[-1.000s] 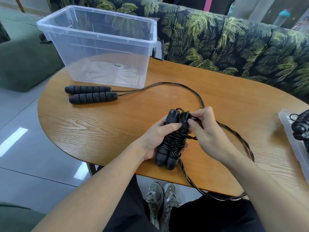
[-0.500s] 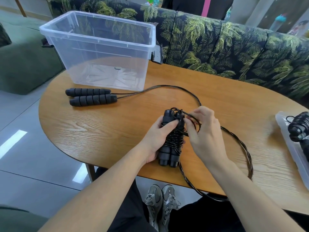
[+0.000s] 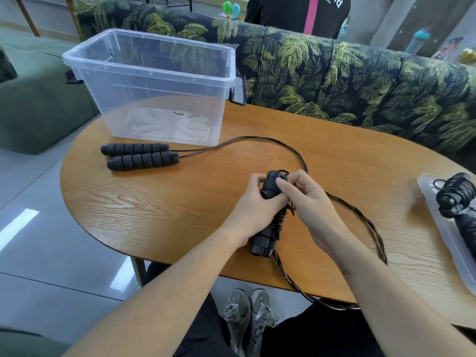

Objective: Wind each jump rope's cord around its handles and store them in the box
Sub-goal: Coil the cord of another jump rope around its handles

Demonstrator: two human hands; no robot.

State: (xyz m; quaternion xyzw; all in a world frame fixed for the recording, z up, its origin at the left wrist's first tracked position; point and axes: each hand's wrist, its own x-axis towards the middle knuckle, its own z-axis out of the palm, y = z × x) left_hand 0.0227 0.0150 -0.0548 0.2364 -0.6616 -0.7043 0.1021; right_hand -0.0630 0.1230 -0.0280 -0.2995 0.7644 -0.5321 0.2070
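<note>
A: Where is the wound jump rope (image 3: 269, 220)?
B: Over the table (image 3: 164, 202), upright in the left hand (image 3: 253, 211), whose fingers (image 3: 257, 181) are closed around its handles.
A: And the right hand (image 3: 307, 202)?
B: Its fingers (image 3: 286, 185) pinch the bundle's top. The clear box (image 3: 154, 81) stands well apart, with a second rope's handles (image 3: 139, 156) lying just before it.

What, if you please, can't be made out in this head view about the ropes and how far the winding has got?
- Cord end on the wound black jump rope bundle: hidden under the right hand and left hand.
- Loose black cord loop: its lowest part drops behind the oval wooden table edge.
- Second wound black rope on the clear plastic lid: cut off by the right frame edge.
</note>
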